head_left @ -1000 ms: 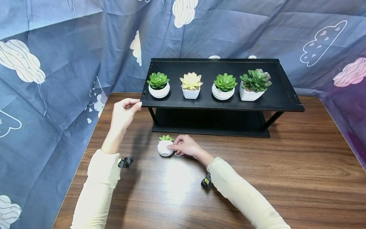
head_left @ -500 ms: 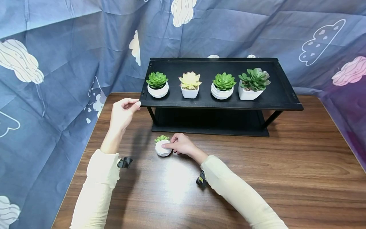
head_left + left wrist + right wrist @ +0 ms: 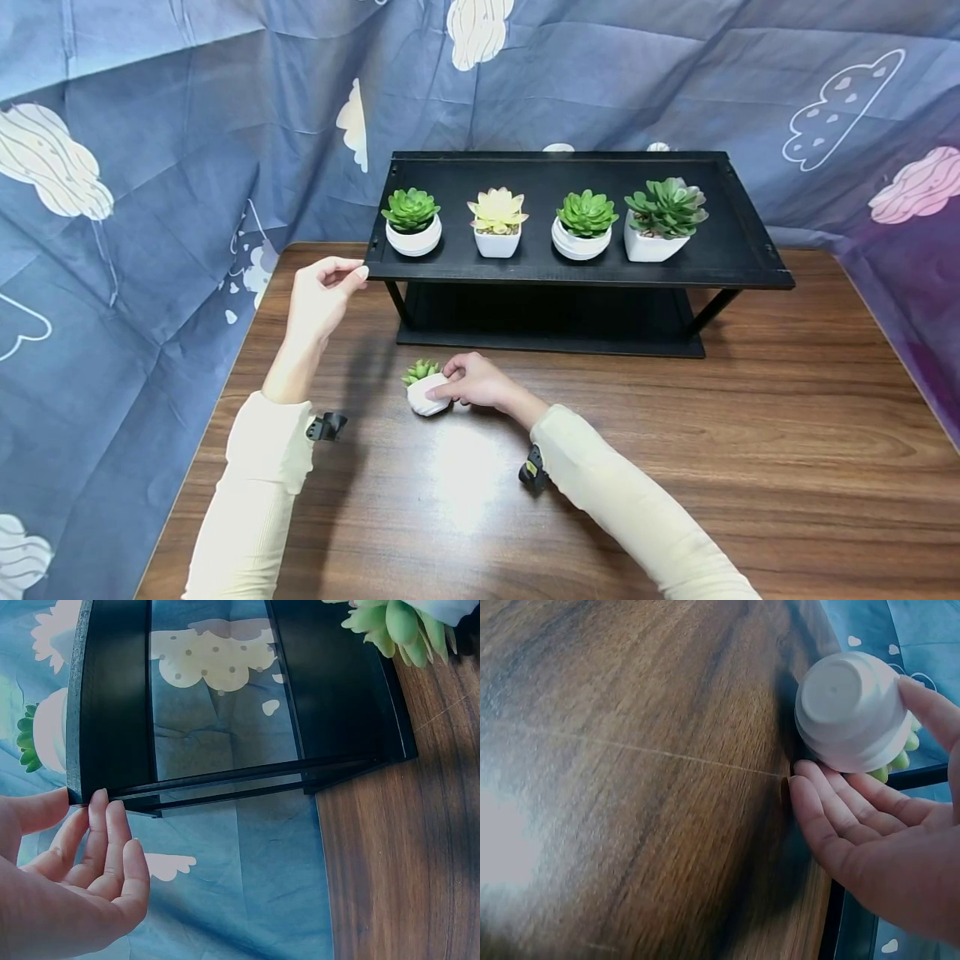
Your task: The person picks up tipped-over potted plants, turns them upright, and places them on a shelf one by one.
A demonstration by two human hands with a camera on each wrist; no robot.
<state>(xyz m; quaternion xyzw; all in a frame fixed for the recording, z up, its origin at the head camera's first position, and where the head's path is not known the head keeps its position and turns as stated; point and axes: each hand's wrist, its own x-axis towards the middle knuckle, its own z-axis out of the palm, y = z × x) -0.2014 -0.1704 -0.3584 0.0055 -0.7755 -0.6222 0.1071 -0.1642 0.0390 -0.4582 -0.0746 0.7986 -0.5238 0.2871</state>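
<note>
My right hand (image 3: 483, 382) grips a small succulent in a round white pot (image 3: 428, 395) in front of the rack, pot tilted with its leaves leaning left and away. In the right wrist view the underside of the white pot (image 3: 847, 709) faces the camera, between thumb and fingers. My left hand (image 3: 318, 296) pinches the front left corner of the black two-tier rack (image 3: 570, 273). The left wrist view has the thumb and fingertips of the left hand (image 3: 82, 870) on the end of the upper board.
On the top tier stand several potted succulents: a green one (image 3: 412, 223) at left, a yellow one (image 3: 498, 223), another green one (image 3: 583, 225) and a darker one (image 3: 663, 218) at right. The wooden table (image 3: 787, 417) lies under the rack. A blue cloud-patterned cloth (image 3: 600, 75) hangs behind.
The right hand has shifted the small potted succulent slightly left, and the pot now tilts more. My left hand stays at the rack corner.
</note>
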